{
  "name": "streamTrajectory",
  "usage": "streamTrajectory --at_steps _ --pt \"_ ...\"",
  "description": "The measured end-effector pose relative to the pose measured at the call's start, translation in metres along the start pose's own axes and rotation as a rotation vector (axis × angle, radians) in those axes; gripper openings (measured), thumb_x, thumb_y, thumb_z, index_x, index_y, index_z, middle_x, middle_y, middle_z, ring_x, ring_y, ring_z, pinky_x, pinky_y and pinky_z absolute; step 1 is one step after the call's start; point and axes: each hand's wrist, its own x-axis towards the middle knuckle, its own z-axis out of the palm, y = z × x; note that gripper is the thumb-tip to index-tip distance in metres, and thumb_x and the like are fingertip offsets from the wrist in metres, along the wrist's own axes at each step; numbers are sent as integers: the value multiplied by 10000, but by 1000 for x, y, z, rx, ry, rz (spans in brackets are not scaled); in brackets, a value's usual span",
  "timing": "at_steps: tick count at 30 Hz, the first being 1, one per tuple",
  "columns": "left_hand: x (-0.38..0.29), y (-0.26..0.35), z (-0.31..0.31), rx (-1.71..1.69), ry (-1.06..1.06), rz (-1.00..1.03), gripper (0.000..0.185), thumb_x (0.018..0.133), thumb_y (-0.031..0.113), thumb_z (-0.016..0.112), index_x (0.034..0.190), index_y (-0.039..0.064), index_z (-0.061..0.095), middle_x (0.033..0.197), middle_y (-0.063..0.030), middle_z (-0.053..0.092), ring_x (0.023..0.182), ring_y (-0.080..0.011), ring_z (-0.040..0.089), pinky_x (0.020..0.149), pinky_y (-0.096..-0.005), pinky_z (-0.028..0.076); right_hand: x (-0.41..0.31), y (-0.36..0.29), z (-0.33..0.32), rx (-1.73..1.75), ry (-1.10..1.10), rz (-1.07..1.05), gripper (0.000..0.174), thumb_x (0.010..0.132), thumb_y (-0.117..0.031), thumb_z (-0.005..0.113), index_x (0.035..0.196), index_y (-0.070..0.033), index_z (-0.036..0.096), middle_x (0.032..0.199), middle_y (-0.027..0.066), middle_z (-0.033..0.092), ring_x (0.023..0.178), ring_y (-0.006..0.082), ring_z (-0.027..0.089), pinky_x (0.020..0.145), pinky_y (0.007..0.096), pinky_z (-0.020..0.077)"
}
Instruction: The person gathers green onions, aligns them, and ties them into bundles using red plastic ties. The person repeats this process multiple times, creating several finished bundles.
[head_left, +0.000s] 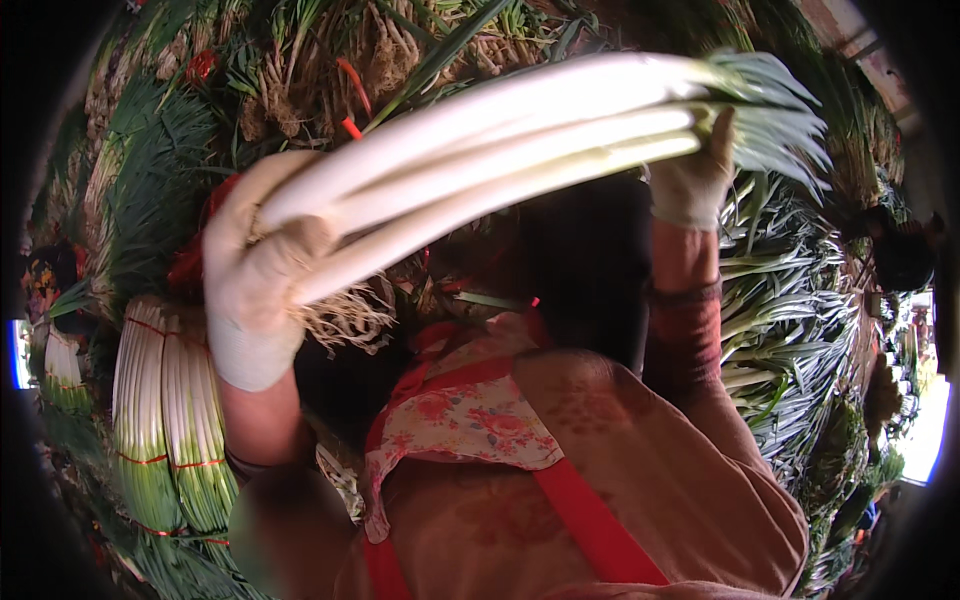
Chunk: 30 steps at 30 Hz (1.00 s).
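A bunch of large green onions, with thick white stalks, is raised across the front of my body. My left hand, in a pale glove, grips its root end, and stringy roots hang beside the fingers. At the other end my right hand, also gloved, holds the stalks where they turn green, its thumb on the near side. The green leaves point to the right past that hand. Part of the bunch is blurred and overexposed.
Tied bundles of green onions with red bands stand at the left. Loose green onions with soil-covered roots lie beyond the hands. More leafy stalks are heaped at the right. A floral apron covers my front.
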Motion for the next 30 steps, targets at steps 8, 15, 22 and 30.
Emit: streamTrajectory --at_steps 8,15,22,30 --pt "50 -49 -121 28 132 -201 631 902 349 756 1314 -101 594 1117 -144 715 951 -166 696 776 -233 550 111 164 -73 -226 102 109 556 961 -451 718 1315 -31 636 1324 185 665 1269 380 607 1076 646 477" --pt "102 -156 -184 8 280 -416 481 975 312 698 1306 -27 613 985 -48 684 666 -66 602 524 -197 443 151 261 -198 -204 333 438 416 1018 -492 604 1170 -110 671 1196 154 688 1155 376 622 1061 598 444" --pt "57 -283 -309 -103 344 -728 332 1010 275 641 1204 5 644 894 -29 667 660 -93 608 522 -232 449 153 284 -245 251 653 960 542 1048 -363 606 1476 -55 481 1498 199 510 1294 394 560 1090 586 466" --pt "-64 -467 -443 236 633 -885 313 980 184 649 1209 -26 690 987 -88 711 877 -178 681 781 -305 544 145 287 -283 -1496 -547 872 414 997 -254 675 1275 44 604 1208 206 661 1049 305 680 919 417 565"
